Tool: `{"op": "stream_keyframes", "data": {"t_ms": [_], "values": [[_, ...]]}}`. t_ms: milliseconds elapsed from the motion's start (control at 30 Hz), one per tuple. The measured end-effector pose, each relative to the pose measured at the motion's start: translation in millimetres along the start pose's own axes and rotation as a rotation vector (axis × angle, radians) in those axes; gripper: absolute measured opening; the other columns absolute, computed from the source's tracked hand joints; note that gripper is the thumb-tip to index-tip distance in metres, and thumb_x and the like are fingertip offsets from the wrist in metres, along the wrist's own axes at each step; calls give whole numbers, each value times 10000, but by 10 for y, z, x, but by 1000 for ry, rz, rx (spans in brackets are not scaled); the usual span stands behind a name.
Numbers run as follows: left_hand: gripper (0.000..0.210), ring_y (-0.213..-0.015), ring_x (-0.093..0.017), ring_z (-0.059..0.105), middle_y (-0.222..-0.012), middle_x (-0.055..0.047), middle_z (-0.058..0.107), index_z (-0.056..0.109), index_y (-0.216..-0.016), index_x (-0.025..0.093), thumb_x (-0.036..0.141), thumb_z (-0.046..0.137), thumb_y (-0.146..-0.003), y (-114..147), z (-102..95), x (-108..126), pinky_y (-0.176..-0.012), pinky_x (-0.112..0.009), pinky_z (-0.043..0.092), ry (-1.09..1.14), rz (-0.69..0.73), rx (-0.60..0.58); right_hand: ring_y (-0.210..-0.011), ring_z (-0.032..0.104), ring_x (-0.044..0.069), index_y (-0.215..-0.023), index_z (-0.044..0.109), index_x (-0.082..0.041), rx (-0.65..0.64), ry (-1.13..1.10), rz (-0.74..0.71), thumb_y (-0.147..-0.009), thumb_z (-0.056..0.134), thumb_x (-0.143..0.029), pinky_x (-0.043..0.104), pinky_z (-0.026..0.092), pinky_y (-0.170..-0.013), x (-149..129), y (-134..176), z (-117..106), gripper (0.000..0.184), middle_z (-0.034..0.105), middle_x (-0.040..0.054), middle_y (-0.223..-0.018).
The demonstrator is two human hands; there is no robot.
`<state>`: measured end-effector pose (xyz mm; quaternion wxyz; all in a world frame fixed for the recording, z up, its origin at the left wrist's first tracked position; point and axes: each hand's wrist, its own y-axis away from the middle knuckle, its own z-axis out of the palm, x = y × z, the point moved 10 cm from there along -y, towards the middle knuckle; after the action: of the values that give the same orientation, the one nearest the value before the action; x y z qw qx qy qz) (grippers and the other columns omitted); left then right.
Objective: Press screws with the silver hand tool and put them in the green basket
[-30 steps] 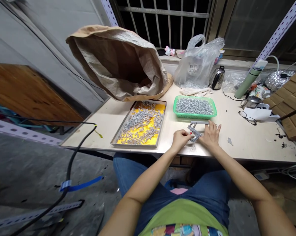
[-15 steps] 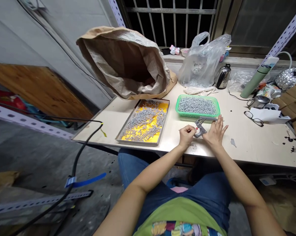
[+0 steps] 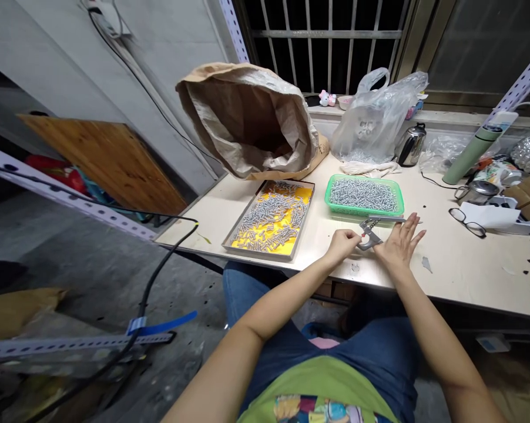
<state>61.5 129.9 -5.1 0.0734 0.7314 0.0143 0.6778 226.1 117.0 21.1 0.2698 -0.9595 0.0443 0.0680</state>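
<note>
A grey metal tool (image 3: 371, 241) with a curved frame and a long straight bar lies on the table before me. My left hand (image 3: 342, 247) is closed in a pinch at the tool's left side. A tiny red spot shows by its fingertips; what they pinch is too small to name. Over the tool's right side rests my right hand (image 3: 398, 244), fingers stretched and spread, the thumb touching the frame. Just behind the tool stands a green basket (image 3: 364, 211) full of small metal screws (image 3: 364, 194). Left of my hands, a shallow tray (image 3: 260, 256) lined in yellow holds more screws (image 3: 271, 214).
A large open paper sack (image 3: 247, 117) stands behind the tray. Farther right are a plastic bag (image 3: 364, 126), a metal pot (image 3: 411, 145), a green flask (image 3: 472, 155) and glasses (image 3: 468, 223). A black cable (image 3: 153, 282) hangs at the left.
The view has swung slightly to the left and up, so the table's contents appear farther right and lower. Both hands keep nearly the same pose at the tool.
</note>
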Motion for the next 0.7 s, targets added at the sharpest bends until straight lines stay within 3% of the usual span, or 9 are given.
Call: {"op": "stream_keyframes", "data": {"t_ms": [100,200,267,333,400,433,533,633,700], "values": [[128,-619,-140,535,-576,-24,609,630,-534,154,191,617,-656,28,-64,135,-625,-257,415,-139,109,32,-1444,-10,406,-1359,322,25,-20,-8,6,-780,449,-490,670,38,-1100,11,7,38,786,18,313,-1559],[56,-691,-163,560,-636,-34,637,647,-569,172,165,658,-623,55,-2,255,-699,-271,435,-289,240,-34,-1440,68,389,-1317,385,3,-87,-6,-7,-776,457,-463,644,110,-1109,5,18,97,718,107,302,-1554],[71,-642,-156,544,-591,-25,611,635,-563,166,171,660,-629,13,-4,146,-662,-269,428,-279,164,-72,-1429,118,386,-1288,415,11,-122,5,-24,-778,462,-489,616,169,-1107,-22,28,107,716,153,312,-1540],[133,-548,-132,503,-531,-10,567,605,-541,155,189,626,-668,-58,-84,-90,-581,-256,397,-168,-28,-63,-1418,152,392,-1279,421,21,-117,19,-32,-788,456,-523,596,211,-1095,-54,34,70,734,171,326,-1530],[184,-497,-111,472,-510,-1,544,571,-527,151,197,583,-705,-128,-226,-253,-533,-241,364,-38,-156,10,-1411,167,399,-1306,397,22,-88,27,-41,-799,441,-549,591,226,-1082,-92,39,16,764,176,328,-1529],[194,-498,-107,473,-517,1,547,561,-525,153,199,573,-713,-175,-316,-254,-531,-237,361,1,-153,66,-1410,167,400,-1321,383,19,-77,28,-50,-805,432,-561,592,224,-1080,-114,43,-3,778,177,325,-1531],[179,-576,-121,525,-569,-4,585,572,-538,156,203,582,-710,-377,-508,45,-597,-245,399,-41,55,189,-1415,153,391,-1326,391,15,-96,30,-93,-814,405,-592,595,199,-1089,-183,60,12,794,195,310,-1534],[167,-664,-155,583,-598,-15,620,605,-546,157,182,590,-711,-669,-401,406,-689,-270,436,-204,195,169,-1416,154,380,-1296,439,7,-124,37,-130,-827,386,-574,599,187,-1095,-222,79,53,749,219,293,-1535],[162,-720,-177,617,-622,-34,648,638,-572,147,146,581,-724,-892,-274,530,-749,-286,451,-293,168,146,-1410,166,381,-1286,455,2,-118,43,-138,-834,378,-558,608,198,-1088,-220,82,51,724,237,293,-1529]]}}
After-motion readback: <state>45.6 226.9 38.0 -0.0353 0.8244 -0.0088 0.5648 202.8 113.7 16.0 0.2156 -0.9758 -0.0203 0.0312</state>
